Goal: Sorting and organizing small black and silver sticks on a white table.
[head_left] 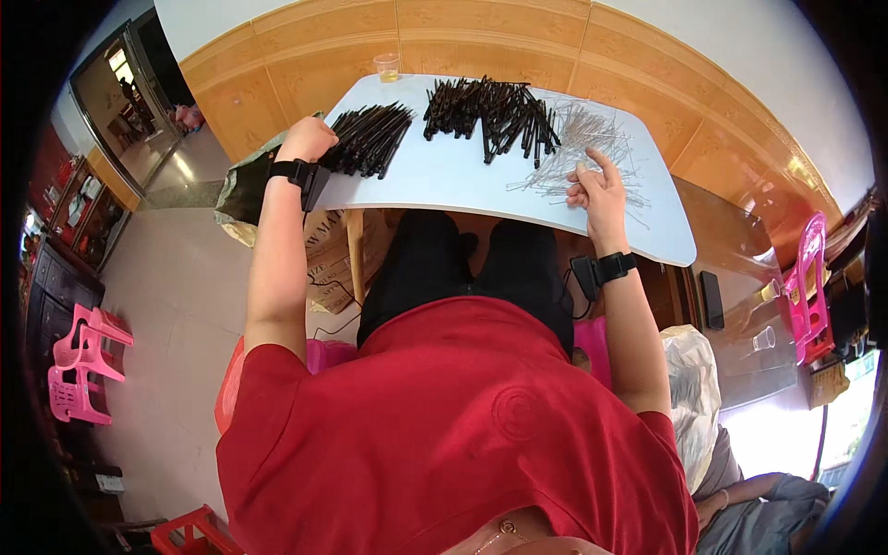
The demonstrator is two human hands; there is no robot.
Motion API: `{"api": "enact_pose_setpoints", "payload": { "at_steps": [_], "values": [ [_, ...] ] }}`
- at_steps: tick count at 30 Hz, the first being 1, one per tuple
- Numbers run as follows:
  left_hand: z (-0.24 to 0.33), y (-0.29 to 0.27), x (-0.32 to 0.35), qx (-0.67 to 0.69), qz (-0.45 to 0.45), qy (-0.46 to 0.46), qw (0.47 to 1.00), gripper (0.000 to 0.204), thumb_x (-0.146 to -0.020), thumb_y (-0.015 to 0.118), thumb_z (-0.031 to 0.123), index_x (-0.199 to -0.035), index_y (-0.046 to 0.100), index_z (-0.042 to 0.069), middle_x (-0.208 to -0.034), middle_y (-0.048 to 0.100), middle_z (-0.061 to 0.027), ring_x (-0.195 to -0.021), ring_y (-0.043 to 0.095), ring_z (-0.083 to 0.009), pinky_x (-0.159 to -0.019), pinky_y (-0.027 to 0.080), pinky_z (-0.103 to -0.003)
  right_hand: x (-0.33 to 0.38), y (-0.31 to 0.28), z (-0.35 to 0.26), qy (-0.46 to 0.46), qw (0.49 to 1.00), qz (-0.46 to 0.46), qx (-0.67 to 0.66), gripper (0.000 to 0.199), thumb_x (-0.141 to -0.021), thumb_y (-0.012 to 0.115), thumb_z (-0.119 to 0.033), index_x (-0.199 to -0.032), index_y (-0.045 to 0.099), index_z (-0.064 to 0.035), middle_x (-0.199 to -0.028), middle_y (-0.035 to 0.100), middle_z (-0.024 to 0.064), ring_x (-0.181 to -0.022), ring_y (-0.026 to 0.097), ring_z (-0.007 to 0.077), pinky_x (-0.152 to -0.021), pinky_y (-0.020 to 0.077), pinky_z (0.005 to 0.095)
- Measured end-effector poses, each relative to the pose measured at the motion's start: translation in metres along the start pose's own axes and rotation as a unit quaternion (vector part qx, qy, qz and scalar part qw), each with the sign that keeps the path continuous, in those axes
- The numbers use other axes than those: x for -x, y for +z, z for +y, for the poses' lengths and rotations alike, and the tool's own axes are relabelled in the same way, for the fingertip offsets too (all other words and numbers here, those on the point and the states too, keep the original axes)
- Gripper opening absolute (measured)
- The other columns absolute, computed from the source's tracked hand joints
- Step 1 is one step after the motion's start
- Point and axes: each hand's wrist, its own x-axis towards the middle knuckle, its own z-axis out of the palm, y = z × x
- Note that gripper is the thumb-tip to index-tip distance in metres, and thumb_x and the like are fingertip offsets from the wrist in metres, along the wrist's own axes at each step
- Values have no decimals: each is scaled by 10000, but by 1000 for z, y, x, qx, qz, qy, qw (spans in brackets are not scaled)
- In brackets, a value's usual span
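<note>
On the white table (444,190) lies a bundle of thin black rods (375,139), side by side at the left. My left hand (308,139) is closed at the outer end of this bundle; anything inside its fingers is hidden. Farther right, a larger heap of similar black rods (486,111) fans out. A loose tangle of thin silvery wires (578,139) spreads over the right part of the tabletop. Over its near edge hovers my right hand (601,194), index finger stretched out, thumb apart from it, the other fingers curled. No object shows clearly in it.
A clear cup of yellowish liquid (387,67) stands at the table's back edge. Beside the left end hangs a dark-lined sack (242,194). A brown printed bag (338,254) sits under the table. To the right, a glossy table holds a phone (711,300); a person (768,509) sits behind.
</note>
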Motion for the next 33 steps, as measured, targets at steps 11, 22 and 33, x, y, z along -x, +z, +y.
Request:
{"api": "enact_pose_setpoints", "payload": {
  "at_steps": [11, 22, 33],
  "values": [
    [126, 61, 22, 15, -11, 255, 967, 257, -798, 646, 252, -907, 708, 28, -864, 687, -172, -822, 657, -322, -748, 510, -373, -1, 2, 2, -9, 1000, -11, 26, 434, -914, 606, -109, -1305, 464, 14, -816, 633, 106, -612, 578, 105, -522, 492, 217],
    [198, 115, -7, 23, -167, 179, 969, 351, -776, 702, 281, -685, 647, -54, -629, 640, -159, -548, 643, -264, -567, 525, -377, -3, -4, 0, 13, 999, -27, 21, 402, -915, 595, -138, -1277, 496, 4, -823, 647, 107, -632, 585, 113, -530, 491, 233],
    [187, 130, -22, 61, -177, 167, 968, 376, -783, 710, 265, -653, 595, -68, -592, 613, -158, -458, 606, -253, -449, 490, -370, 1, -3, -41, 54, 982, -110, 147, 340, -912, 578, -177, -1194, 576, 14, -844, 655, 100, -601, 583, 97, -499, 485, 217]
  ]
}}
